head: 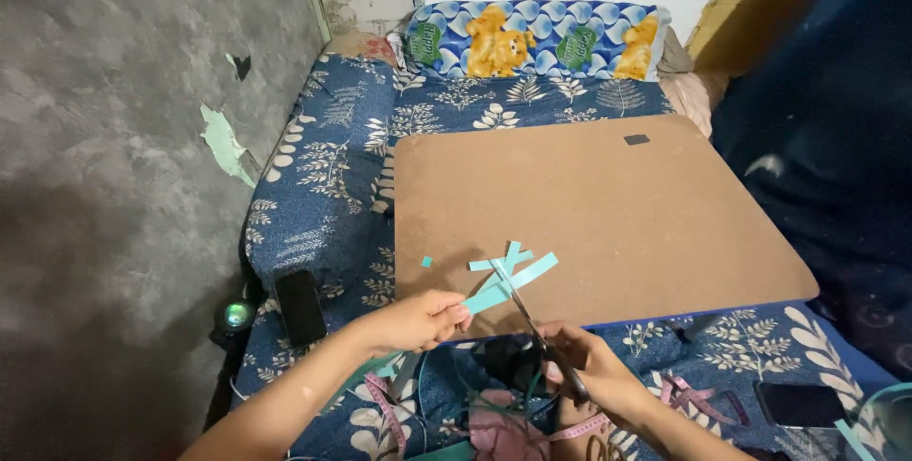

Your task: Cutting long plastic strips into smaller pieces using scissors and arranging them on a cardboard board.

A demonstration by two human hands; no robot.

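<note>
Left hand (415,320) pinches a thin turquoise paper strip (508,283) taut over the near edge of the flat brown lap board (608,214). Right hand (584,366) grips dark-handled scissors (532,323), blades at the strip; cut pieces (503,260) lie just beyond.

Small dark rectangular label (636,139) near tabletop (665,224) far edge; dark-screened phone (800,404) flat on bedcover, lower right.
</note>
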